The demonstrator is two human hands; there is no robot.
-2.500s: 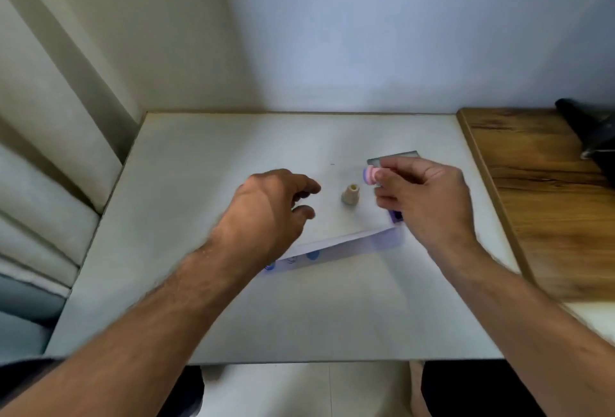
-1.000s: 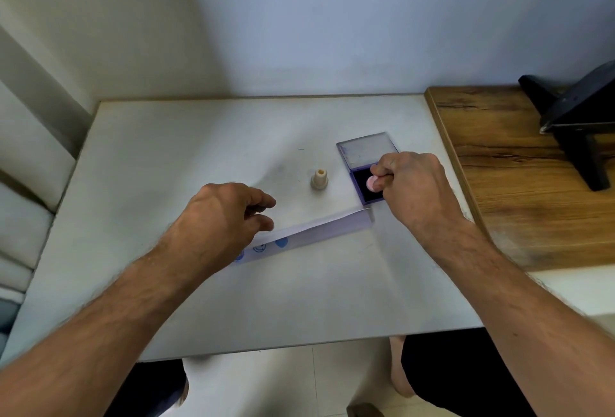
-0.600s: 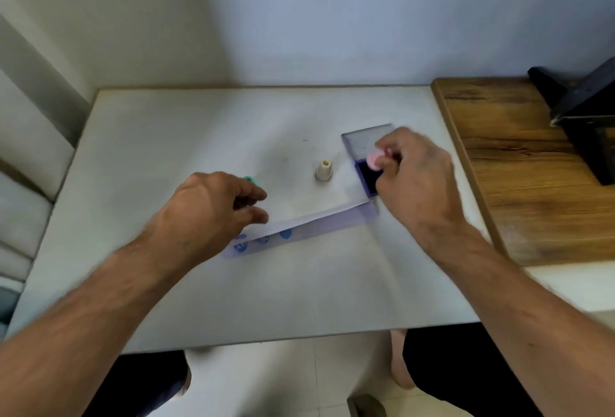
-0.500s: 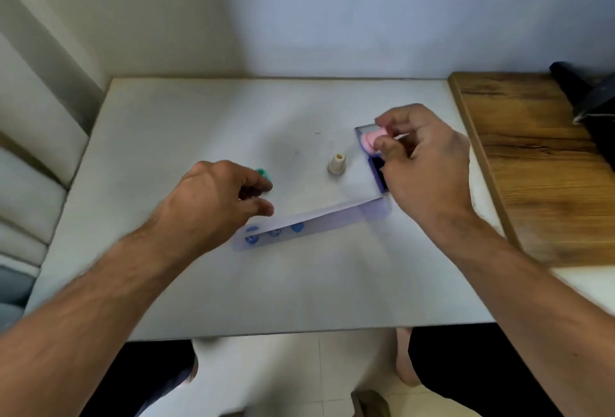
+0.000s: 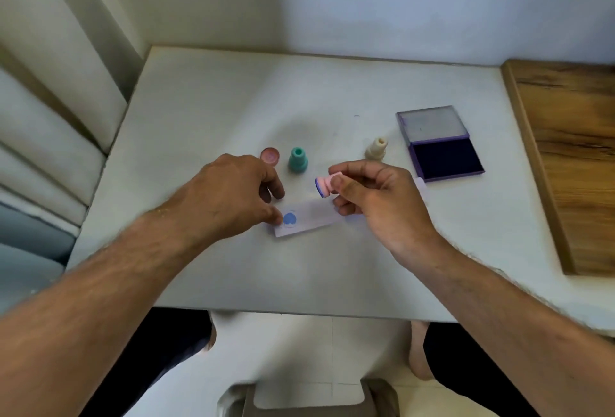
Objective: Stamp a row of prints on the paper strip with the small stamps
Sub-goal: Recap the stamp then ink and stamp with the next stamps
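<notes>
A white paper strip (image 5: pixel 309 218) lies on the table with a blue heart print (image 5: pixel 290 219) showing near its left end. My left hand (image 5: pixel 229 193) rests on the strip's left end, fingers bent down onto it. My right hand (image 5: pixel 372 203) pinches a small pink stamp (image 5: pixel 325 185) on its side just above the strip, its blue inked face turned left. A teal stamp (image 5: pixel 297 159), a reddish stamp (image 5: pixel 270 156) and a cream stamp (image 5: pixel 376 148) stand behind the strip. The open purple ink pad (image 5: pixel 446 158) sits at the right.
The white table (image 5: pixel 216 110) meets a wooden surface (image 5: pixel 572 150) on the right. A wall runs along the back and cushions (image 5: pixel 40 137) lie at the left. My legs and the floor show below the table's front edge.
My right hand has carried the pink stamp from the ink pad leftward to above the strip. My left hand has stayed on the strip's left end. The camera view shifted.
</notes>
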